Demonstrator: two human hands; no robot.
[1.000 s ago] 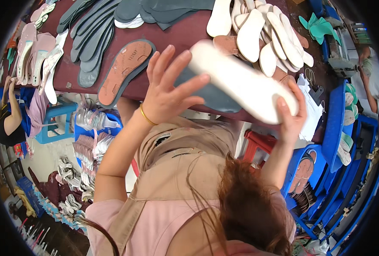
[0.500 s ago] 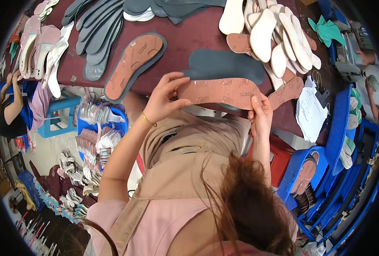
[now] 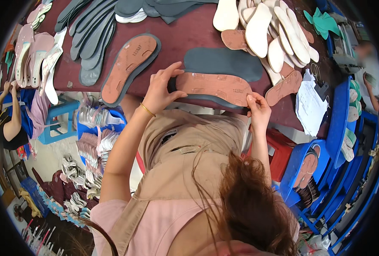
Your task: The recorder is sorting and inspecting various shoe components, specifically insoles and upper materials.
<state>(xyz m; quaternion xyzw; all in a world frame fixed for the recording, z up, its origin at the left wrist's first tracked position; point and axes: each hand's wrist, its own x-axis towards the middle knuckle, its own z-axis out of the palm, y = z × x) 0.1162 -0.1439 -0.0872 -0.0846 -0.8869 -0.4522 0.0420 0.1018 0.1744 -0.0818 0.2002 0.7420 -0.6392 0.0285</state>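
Space parts white insoles from leftmost brown insole.

Left hand curved, fingers spread, around the left end of the brown insole, mid-frame; right hand pinched its right end. White insoles piled upper right.

Bright, fairly even light; edges bend toward a black rim.

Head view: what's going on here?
A person has a brown insole over a dark grey insole-shaped piece. The right grip pinches one end; the left grip spans the other. A second grey piece lies just beyond. To the left, another brown insole already sits on grey.
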